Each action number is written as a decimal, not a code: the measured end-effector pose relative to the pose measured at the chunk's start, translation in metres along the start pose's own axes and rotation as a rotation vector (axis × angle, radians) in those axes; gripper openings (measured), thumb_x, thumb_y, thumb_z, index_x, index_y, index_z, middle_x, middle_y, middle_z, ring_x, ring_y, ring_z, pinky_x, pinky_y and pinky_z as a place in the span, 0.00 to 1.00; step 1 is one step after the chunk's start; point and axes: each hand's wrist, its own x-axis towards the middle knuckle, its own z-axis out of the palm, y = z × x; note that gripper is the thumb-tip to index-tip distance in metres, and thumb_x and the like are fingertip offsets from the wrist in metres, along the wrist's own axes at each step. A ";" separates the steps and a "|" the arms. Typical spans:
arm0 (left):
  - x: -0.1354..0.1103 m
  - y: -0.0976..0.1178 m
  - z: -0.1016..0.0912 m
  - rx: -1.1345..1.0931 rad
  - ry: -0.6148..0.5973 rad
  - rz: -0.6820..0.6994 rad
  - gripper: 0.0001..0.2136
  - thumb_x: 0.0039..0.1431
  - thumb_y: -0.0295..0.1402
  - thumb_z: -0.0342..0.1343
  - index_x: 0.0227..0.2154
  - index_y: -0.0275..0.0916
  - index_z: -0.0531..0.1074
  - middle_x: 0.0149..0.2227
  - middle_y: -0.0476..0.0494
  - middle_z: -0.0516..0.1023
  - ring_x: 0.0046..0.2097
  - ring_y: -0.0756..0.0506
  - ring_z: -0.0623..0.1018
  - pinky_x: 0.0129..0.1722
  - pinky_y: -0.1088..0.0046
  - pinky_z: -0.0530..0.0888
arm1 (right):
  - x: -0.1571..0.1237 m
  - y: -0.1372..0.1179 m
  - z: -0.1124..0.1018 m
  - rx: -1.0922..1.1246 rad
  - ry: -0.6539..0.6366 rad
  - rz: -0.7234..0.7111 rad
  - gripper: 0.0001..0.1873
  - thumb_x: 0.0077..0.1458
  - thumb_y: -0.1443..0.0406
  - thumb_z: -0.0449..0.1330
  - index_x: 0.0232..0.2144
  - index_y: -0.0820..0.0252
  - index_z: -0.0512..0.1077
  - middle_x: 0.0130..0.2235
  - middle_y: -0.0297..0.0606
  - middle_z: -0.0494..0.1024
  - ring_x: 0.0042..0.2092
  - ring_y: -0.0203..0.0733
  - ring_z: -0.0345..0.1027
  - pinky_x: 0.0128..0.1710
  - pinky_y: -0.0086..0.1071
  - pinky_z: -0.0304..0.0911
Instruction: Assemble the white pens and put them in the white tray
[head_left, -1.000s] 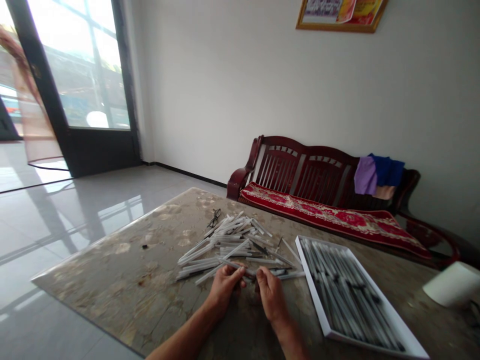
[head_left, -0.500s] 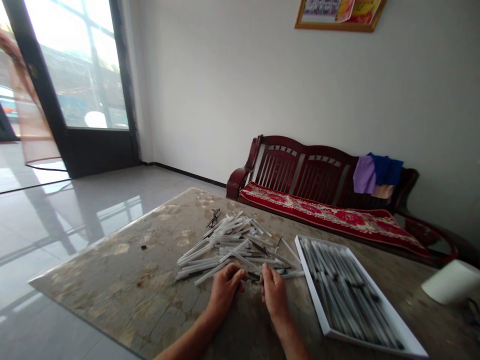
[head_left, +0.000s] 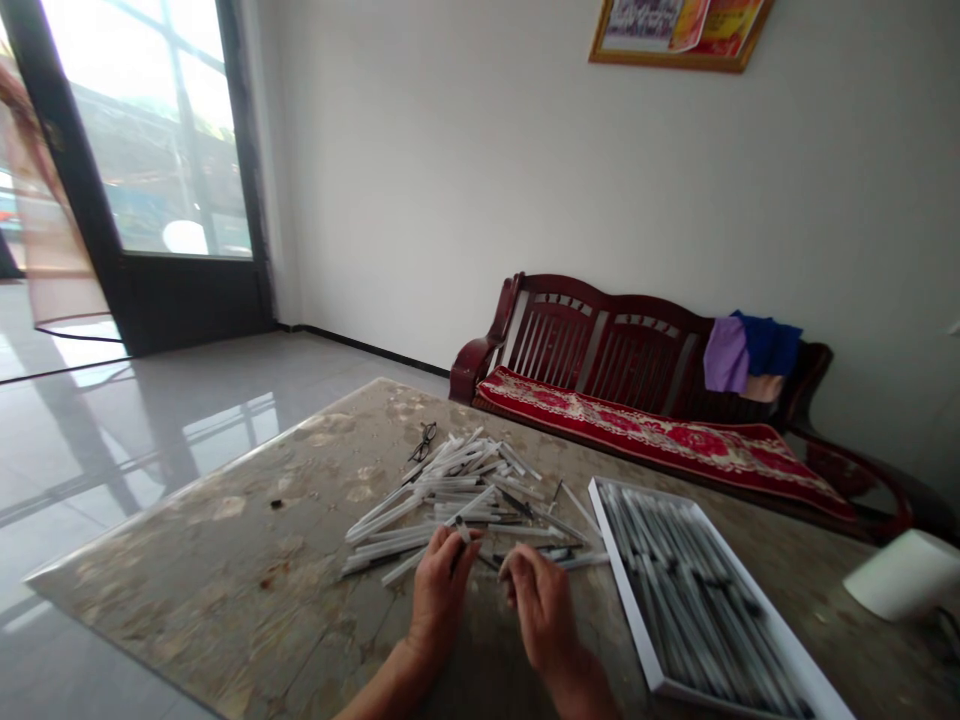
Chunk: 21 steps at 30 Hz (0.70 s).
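My left hand (head_left: 441,580) is closed in a pinch at the near edge of a loose pile of translucent white pen barrels (head_left: 457,480). A small pen part (head_left: 463,530), pale with a dark end, sticks up from its fingertips; its exact kind is too blurred to tell. A short gap away, my right hand (head_left: 541,600) has its thumb and fingers curled together, and what they hold, if anything, is hidden. Dark thin pieces lie among the barrels, some just beyond both hands. To the right, a white shallow box (head_left: 634,600) holds rows of clear pens (head_left: 697,590) with black parts.
Black-framed glasses (head_left: 424,442) lie behind the pile on the stone-patterned table (head_left: 225,540). A white roll (head_left: 904,575) rests at the right. Beyond the table stands a dark red wooden bench (head_left: 570,330) with a patterned cover and cloths (head_left: 757,350) over its back.
My left hand has turned upward, bringing a small pen part into view. My right hand has tilted inward, its fingers more curled. The view has shifted slightly.
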 end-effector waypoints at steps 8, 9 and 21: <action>0.004 0.002 0.004 -0.230 0.079 -0.260 0.20 0.48 0.51 0.61 0.33 0.38 0.78 0.22 0.50 0.72 0.22 0.48 0.68 0.24 0.72 0.67 | 0.118 0.058 -0.018 -0.720 -0.096 0.195 0.12 0.59 0.68 0.54 0.40 0.54 0.77 0.42 0.39 0.80 0.43 0.41 0.74 0.38 0.28 0.61; 0.004 0.001 0.005 -0.266 0.082 -0.279 0.20 0.47 0.51 0.62 0.33 0.38 0.77 0.21 0.51 0.71 0.21 0.48 0.67 0.23 0.73 0.67 | 0.127 0.062 -0.015 -0.745 -0.118 0.190 0.12 0.59 0.69 0.55 0.39 0.54 0.77 0.42 0.40 0.80 0.43 0.42 0.74 0.38 0.28 0.61; 0.012 0.005 0.006 -0.548 0.108 -0.436 0.21 0.42 0.52 0.65 0.28 0.37 0.73 0.20 0.51 0.74 0.22 0.48 0.72 0.20 0.75 0.67 | 0.136 0.078 0.013 -0.838 -0.235 0.184 0.10 0.54 0.75 0.58 0.34 0.59 0.76 0.44 0.46 0.78 0.44 0.45 0.74 0.41 0.31 0.62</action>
